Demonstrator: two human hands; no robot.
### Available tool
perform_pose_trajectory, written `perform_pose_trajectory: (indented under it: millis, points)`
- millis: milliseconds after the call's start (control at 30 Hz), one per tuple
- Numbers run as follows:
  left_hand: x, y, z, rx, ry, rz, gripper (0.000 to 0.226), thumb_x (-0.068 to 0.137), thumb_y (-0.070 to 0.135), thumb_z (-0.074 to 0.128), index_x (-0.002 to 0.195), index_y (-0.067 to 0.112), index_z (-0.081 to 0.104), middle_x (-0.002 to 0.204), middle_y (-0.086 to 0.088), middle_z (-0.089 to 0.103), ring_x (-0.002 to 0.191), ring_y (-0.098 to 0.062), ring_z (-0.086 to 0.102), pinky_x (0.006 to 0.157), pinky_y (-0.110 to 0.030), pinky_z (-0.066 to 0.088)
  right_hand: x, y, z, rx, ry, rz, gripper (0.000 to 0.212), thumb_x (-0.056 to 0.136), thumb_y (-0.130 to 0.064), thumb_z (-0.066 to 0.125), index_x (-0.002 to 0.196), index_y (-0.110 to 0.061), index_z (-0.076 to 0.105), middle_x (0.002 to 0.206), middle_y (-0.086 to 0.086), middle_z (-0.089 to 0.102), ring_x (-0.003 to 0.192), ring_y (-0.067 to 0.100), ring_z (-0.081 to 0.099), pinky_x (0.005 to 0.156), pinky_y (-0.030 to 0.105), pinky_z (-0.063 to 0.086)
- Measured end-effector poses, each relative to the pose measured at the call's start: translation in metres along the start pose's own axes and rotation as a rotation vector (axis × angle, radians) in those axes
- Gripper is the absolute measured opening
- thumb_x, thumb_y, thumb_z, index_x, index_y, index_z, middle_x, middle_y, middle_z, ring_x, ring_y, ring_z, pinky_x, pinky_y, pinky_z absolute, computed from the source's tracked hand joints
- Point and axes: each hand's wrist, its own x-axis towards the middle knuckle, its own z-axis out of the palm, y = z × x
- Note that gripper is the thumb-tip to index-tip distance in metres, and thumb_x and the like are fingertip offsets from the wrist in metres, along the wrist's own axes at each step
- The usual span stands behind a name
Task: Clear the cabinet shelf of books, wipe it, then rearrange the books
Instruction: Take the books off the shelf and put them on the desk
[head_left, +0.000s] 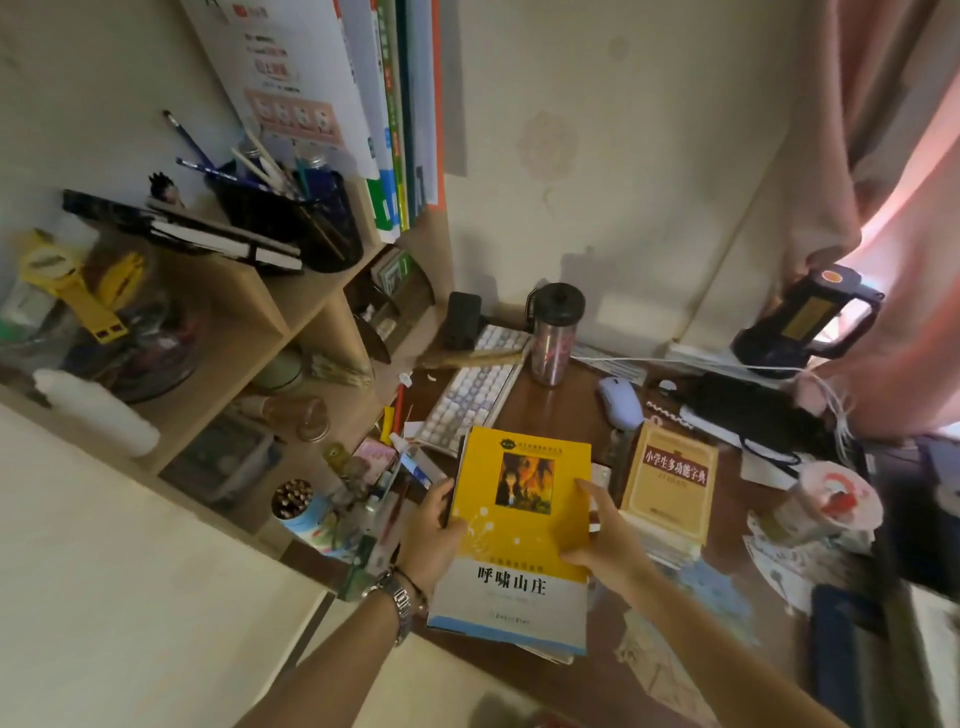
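Both hands hold a yellow book (519, 525) over the near edge of the table (561, 410): the left hand (431, 540) grips its left edge with fingers curled round the spine side, and the right hand (608, 540) lies on the cover's right side with the thumb across it and the other fingers hidden past the edge. The book sits atop a low stack of others, just beside a tan dictionary (670, 483) to its right. More books (395, 104) stand upright on the cabinet shelf (332, 280) at the table's far left, beside a dark pen holder (291, 218).
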Motion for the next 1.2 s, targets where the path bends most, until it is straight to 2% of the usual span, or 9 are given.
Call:
perform_pose_trajectory:
  millis: [67,200,400,533,700,800,900,1067,1200]
  points:
    - [0.006,-0.008,0.003,0.019,-0.012,-0.013,0.05,0.086,-0.002,0.055,0.123,0.031,0.05,0.103,0.008,0.068,0.097,-0.024,0.066,0.089,-0.049,0.053,0.003,0.01,0.006,0.032,0.019,0.029,0.09,0.074,0.014,0.069,0.145,-0.025,0.029,0.116,0.005,0.049,0.104,0.026,0.055,0.076,0.044,0.056]
    - [0.022,-0.029,0.012,0.053,-0.033,-0.035,0.056,0.082,-0.003,0.058,0.133,0.019,0.049,0.108,0.006,0.067,0.096,-0.023,0.066,0.085,-0.052,0.053,0.009,0.025,0.01,0.032,0.061,0.05,0.088,0.074,0.013,0.07,0.141,-0.028,0.032,0.121,0.005,0.048,0.104,0.026,0.057,0.078,0.046,0.057]
    - [0.025,-0.03,0.024,0.146,-0.022,-0.026,0.051,0.083,-0.001,0.059,0.126,0.027,0.049,0.096,0.015,0.063,0.087,-0.015,0.064,0.079,-0.037,0.054,0.018,0.042,0.015,0.011,0.099,0.053,0.084,0.077,0.011,0.069,0.142,-0.029,0.035,0.136,0.006,0.047,0.112,0.024,0.056,0.064,0.024,0.055]
    - [0.037,-0.039,0.022,0.159,-0.007,0.01,0.053,0.08,0.0,0.062,0.126,0.024,0.055,0.098,0.011,0.07,0.09,-0.024,0.068,0.079,-0.048,0.056,0.022,0.045,0.016,0.018,0.125,0.039,0.079,0.078,0.01,0.07,0.14,-0.027,0.038,0.131,0.003,0.048,0.107,0.022,0.057,0.066,0.025,0.055]
    - [0.044,-0.05,0.019,0.157,0.016,0.032,0.056,0.08,-0.002,0.061,0.128,0.025,0.054,0.112,0.005,0.069,0.093,-0.011,0.068,0.08,-0.044,0.057,0.024,0.042,0.014,-0.054,0.09,0.015,0.076,0.078,0.007,0.071,0.139,-0.025,0.039,0.122,0.0,0.049,0.104,0.017,0.054,0.059,0.019,0.052]
    - [0.04,-0.048,0.016,0.226,-0.037,0.022,0.057,0.08,-0.001,0.061,0.13,0.024,0.051,0.104,0.01,0.069,0.092,-0.024,0.068,0.078,-0.049,0.056,0.024,0.041,0.012,-0.1,0.064,0.017,0.074,0.079,0.005,0.07,0.141,-0.022,0.039,0.129,0.005,0.051,0.108,0.017,0.054,0.059,0.017,0.05]
    - [0.035,-0.038,0.011,0.31,-0.121,0.011,0.057,0.082,0.002,0.062,0.134,0.019,0.046,0.102,0.007,0.068,0.095,-0.031,0.066,0.079,-0.049,0.056,0.023,0.036,0.011,-0.195,0.038,0.024,0.066,0.083,-0.001,0.068,0.14,-0.019,0.04,0.132,0.007,0.05,0.11,0.019,0.054,0.071,0.021,0.051]
    - [0.034,-0.018,-0.001,0.515,-0.137,0.061,0.041,0.087,0.021,0.06,0.128,0.018,0.054,0.119,0.001,0.065,0.095,-0.017,0.066,0.081,-0.041,0.056,0.016,0.02,-0.003,-0.535,0.001,-0.01,0.046,0.092,-0.021,0.059,0.136,-0.018,0.046,0.132,0.002,0.051,0.094,0.01,0.054,0.061,0.014,0.043]
    - [0.022,0.019,-0.014,0.824,-0.088,0.226,0.025,0.093,0.027,0.054,0.114,0.021,0.064,0.102,0.004,0.07,0.086,-0.011,0.065,0.073,-0.03,0.055,0.007,0.002,-0.021,-0.71,0.032,-0.056,0.033,0.093,-0.03,0.055,0.125,-0.021,0.054,0.117,-0.002,0.061,0.097,0.012,0.06,0.076,0.024,0.051]
